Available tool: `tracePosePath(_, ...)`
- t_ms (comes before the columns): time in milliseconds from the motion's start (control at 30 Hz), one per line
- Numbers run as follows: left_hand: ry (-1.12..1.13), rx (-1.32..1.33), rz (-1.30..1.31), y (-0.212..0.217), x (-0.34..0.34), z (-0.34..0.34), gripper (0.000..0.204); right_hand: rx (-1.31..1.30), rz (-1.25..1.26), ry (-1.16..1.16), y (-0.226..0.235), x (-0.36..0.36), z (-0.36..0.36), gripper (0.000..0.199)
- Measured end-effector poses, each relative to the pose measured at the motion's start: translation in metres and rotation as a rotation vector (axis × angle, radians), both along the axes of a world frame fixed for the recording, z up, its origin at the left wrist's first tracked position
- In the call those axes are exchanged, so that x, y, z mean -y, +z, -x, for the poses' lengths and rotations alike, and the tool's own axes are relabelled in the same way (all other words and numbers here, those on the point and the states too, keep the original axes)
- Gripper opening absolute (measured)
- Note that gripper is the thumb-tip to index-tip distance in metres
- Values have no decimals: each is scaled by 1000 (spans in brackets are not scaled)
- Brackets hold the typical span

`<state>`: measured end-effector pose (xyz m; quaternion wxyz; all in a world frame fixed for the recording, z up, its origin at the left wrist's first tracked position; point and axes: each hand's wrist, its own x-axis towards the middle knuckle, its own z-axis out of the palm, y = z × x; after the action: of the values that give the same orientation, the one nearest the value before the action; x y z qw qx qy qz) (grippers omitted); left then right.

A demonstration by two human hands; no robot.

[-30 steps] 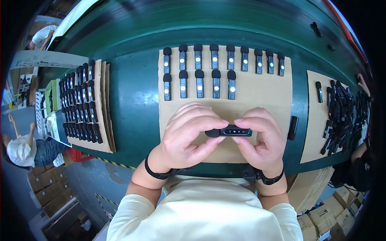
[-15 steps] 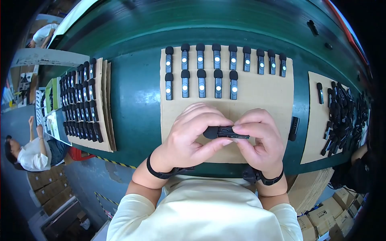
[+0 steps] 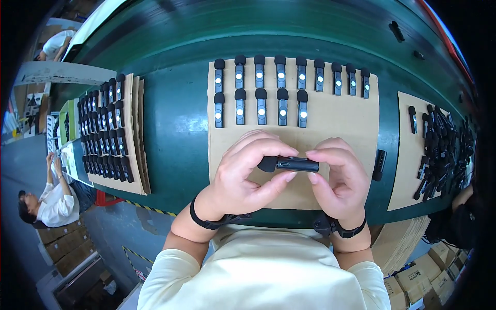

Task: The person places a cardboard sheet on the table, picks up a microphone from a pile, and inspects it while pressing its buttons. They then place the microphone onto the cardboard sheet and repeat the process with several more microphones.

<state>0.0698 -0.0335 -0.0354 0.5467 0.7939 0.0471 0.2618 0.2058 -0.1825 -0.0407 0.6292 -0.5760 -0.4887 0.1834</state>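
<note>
Fingers (image 3: 268, 151) of the left hand (image 3: 243, 175) and the thumb and forefinger of the right hand (image 3: 338, 178) pinch a small black device (image 3: 293, 165) from both ends, holding it level just above the near part of the cardboard sheet (image 3: 341, 119). Both hands are closed on it; its foam-capped end points toward the left hand.

On the sheet beyond it, finished-looking pieces lie in two rows (image 3: 268, 90): the far row runs across nearly the whole width, while the near row holds only five, all toward the left. By that count the second row looks roughly half filled, with the space to its right bare, so I judge the piece in hand belongs next in that gap.

To the right, a loose heap of black units (image 3: 439, 150) lies on another board, seemingly unprocessed. To the left, stacked boards with dense rows (image 3: 103, 129) appear complete. One single black piece (image 3: 380, 164) lies on the green belt (image 3: 175, 129) by the sheet's right edge.
</note>
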Motion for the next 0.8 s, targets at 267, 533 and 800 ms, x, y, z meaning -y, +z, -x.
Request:
tracePosePath(267, 15, -45, 123, 2, 6, 1, 30, -22, 5, 7, 0, 0, 3, 30)
tracePosePath(533, 15, -29, 139, -2, 8, 0, 27, -52, 28, 23, -1, 3, 4, 27)
tracePosePath(800, -4, -17, 76, 0, 7, -1, 25, -30, 5, 20, -4, 3, 3, 28)
